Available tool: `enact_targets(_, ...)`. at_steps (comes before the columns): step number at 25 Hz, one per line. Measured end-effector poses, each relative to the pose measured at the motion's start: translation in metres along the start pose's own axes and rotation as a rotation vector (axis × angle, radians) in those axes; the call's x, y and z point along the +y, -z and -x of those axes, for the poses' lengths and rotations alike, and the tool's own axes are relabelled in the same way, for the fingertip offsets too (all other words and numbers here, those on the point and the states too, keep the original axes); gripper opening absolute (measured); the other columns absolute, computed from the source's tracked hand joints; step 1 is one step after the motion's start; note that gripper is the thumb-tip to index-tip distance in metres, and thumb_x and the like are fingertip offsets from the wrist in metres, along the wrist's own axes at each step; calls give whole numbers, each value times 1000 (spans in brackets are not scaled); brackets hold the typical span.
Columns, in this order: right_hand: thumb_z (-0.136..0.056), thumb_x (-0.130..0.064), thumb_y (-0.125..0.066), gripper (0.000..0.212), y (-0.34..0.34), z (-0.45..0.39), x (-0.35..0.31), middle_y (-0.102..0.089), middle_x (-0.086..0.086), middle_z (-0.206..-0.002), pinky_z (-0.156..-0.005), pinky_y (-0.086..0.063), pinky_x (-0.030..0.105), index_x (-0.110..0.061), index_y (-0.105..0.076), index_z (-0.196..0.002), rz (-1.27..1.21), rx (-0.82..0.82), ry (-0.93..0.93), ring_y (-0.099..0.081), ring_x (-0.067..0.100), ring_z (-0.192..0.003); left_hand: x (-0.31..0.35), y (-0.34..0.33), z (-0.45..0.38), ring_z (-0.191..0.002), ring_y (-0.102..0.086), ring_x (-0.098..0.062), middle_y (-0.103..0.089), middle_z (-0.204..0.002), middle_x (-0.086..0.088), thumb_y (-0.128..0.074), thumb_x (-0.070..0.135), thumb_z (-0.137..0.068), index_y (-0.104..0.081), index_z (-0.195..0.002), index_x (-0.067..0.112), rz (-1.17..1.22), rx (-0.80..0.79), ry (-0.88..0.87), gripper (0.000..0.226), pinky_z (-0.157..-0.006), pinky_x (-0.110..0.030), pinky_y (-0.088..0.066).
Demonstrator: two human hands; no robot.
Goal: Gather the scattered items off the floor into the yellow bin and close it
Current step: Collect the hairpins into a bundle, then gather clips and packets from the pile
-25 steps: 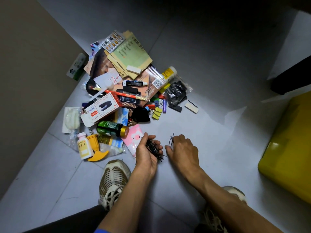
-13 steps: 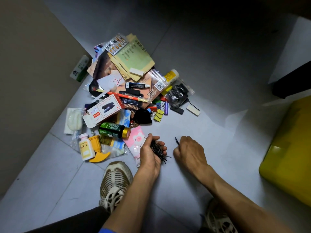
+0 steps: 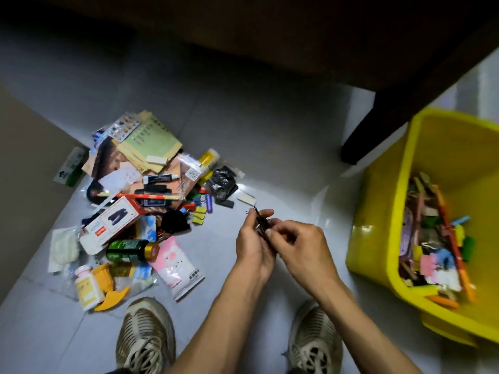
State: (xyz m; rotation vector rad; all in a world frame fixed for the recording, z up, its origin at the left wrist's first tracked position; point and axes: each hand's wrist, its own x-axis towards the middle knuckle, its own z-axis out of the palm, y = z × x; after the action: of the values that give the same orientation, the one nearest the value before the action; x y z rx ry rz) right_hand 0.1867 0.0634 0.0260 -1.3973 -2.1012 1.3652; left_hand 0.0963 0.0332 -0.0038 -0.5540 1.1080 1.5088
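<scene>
Above the floor, between the pile and the bin, my left hand [image 3: 252,245] grips a bundle of thin black hairpins [image 3: 261,221]. My right hand [image 3: 298,245] meets it from the right and pinches the same bundle with curled fingers. The open yellow bin [image 3: 378,211] stands at the right, holding clips, pens and other small items. Scattered items lie in a pile on the floor at the left: a green bottle [image 3: 132,249], a pink tube [image 3: 176,263], a red-and-white box [image 3: 113,225], yellow binder clips [image 3: 199,215] and papers [image 3: 151,139].
My two shoes [image 3: 145,336] are at the bottom edge. A dark furniture leg [image 3: 378,130] stands behind the bin. A brown wall or panel [image 3: 29,168] runs along the left, with a green-and-white box [image 3: 71,166] against it.
Both hands have lifted off the floor and come together with the hairpins, shifting right. The view has swung right, so the bin's open inside now shows.
</scene>
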Motion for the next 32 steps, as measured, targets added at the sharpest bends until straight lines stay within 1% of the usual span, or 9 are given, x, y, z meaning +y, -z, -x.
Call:
enact_targets(2,-91,-24,-64,18,31,14,-4,-63,-11,-60,-55,-43,18,-20,-71,-75,-9,188,64,-60,4,-58,-8,-31,16,-62,-54,-23,-53,-69,-11,-36,33,-104,-58,-85,9,-8,-53,12,38,-61,-32,-46)
enact_targets(7,-100,-21,-52,28,111,71,11,-66,-1,-65,-54,-48,27,-15,-71,-80,-512,626,-83,-60,13,-60,-45,-114,61,-50,-52,-18,-56,-60,-7,-34,30,-104,-57,-87,8,-136,-243,45,36,-47,-22,-40)
enact_targets(9,-100,-26,-47,30,148,87,21,-72,-3,-80,-68,-53,30,-15,-72,-91,-526,822,-85,-67,16,-78,-71,-149,83,-67,-64,-22,-66,-77,-11,-31,40,-104,-61,-102,6,-277,-385,78,46,-60,-28,-49)
enact_targets(11,-97,-33,-40,37,178,99,28,-73,-5,-105,-86,-51,29,-18,-71,-109,-454,917,-82,-66,12,-101,-95,-170,98,-115,-61,-24,-64,-124,-12,-24,56,-101,-52,-135,7,-465,-531,107,66,-95,-38,-48)
enact_targets(14,-97,-39,-33,48,188,101,34,-60,-12,-130,-97,-43,17,-20,-60,-132,-349,805,-60,-54,-2,-120,-105,-170,103,-145,-29,-22,-31,-158,-8,-19,62,-98,-24,-154,11,-556,-550,53,76,-120,-42,-21)
enact_targets(17,-97,-39,-32,50,163,90,31,-57,-12,-133,-101,-37,11,-17,-58,-133,-324,630,-14,-50,-2,-126,-87,-151,97,-139,-40,-24,-42,-151,-12,-25,56,-101,-34,-149,8,-447,-465,-26,68,-117,-40,-31)
enact_targets(21,-99,-32,-35,34,102,66,7,-56,-26,-118,-90,-33,-2,-29,-57,-125,-284,380,100,-48,-23,-110,-46,-107,81,-125,-57,-24,-59,-136,-11,-34,47,-102,-48,-140,10,-365,-316,-163,54,-106,-38,-44)
enact_targets(27,-101,-22,-48,22,-4,8,-3,-69,-12,-106,-85,-51,21,-29,-67,-109,-105,36,89,-63,3,-98,27,-10,23,-100,-69,-23,-72,-109,-8,-50,23,-99,-64,-117,14,-451,66,-288,25,-89,-38,-56)
enact_targets(32,-94,-21,-55,42,-68,-65,16,-58,2,-136,-100,-44,31,-16,-54,-136,309,-139,76,-55,22,-119,64,59,-28,-89,-65,-22,-70,-98,-5,-56,10,-92,-67,-107,16,-660,307,-363,20,-80,-32,-51)
